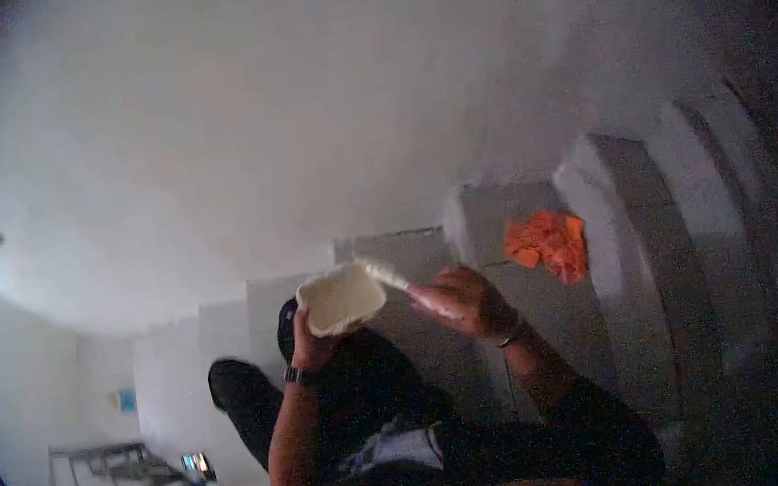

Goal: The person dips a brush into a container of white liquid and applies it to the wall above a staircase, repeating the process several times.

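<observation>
Head view: white-smeared tool (395, 278) in right hand (466, 303) touches squarish white tub (340, 297).

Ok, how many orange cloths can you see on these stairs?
1. The crumpled orange cloth lies on a grey stair step, beside the right hand holding a white tool. More could be hidden behind the person's body.

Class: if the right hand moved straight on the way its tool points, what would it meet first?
Most likely the white tray held by the left hand: the tool in the right hand points at its rim, though depth is unclear.
</observation>
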Motion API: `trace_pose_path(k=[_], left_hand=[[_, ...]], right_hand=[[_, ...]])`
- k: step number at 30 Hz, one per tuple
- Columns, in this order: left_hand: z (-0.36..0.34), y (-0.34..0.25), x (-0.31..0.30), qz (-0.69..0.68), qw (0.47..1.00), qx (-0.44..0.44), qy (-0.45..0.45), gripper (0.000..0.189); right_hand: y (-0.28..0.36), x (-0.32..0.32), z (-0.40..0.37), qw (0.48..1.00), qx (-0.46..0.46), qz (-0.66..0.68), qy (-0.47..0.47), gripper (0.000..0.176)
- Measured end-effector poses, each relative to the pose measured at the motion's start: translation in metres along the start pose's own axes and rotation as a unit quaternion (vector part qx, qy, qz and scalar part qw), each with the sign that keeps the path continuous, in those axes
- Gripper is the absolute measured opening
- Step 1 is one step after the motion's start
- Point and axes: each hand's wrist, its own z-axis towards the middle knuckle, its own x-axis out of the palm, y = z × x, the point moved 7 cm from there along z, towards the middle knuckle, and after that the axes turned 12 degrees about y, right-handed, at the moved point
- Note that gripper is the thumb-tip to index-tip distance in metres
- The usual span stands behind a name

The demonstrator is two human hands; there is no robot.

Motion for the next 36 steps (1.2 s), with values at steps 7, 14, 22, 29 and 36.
trace_pose_path(k=[7,14,22,29,36], left_hand=[[0.026,0.036,-0.003,0.007,0.999,-0.017,0.03,0.058],[0.034,0.008,-0.019,0.044,0.999,-0.021,0.008,0.058],[0.02,0.015,0.001,0.067,0.995,-0.078,0.004,0.058],[0.008,0.014,-0.01,0.034,0.997,-0.071,-0.025,0.056],[0.0,0.004,0.001,0.055,0.996,-0.057,-0.032,0.057]], right_hand=[[-0.019,-0.014,0.007,0.994,0.052,-0.008,0.092,0.023],[-0.027,0.035,0.061,0.987,-0.012,0.031,0.159,0.023],[-0.028,0.051,0.073,0.969,-0.06,0.024,0.238,0.023],[-0.06,0.058,0.046,0.942,0.148,0.285,0.1,0.015],[-0.089,0.124,-0.051,0.594,0.396,0.688,-0.13,0.012]])
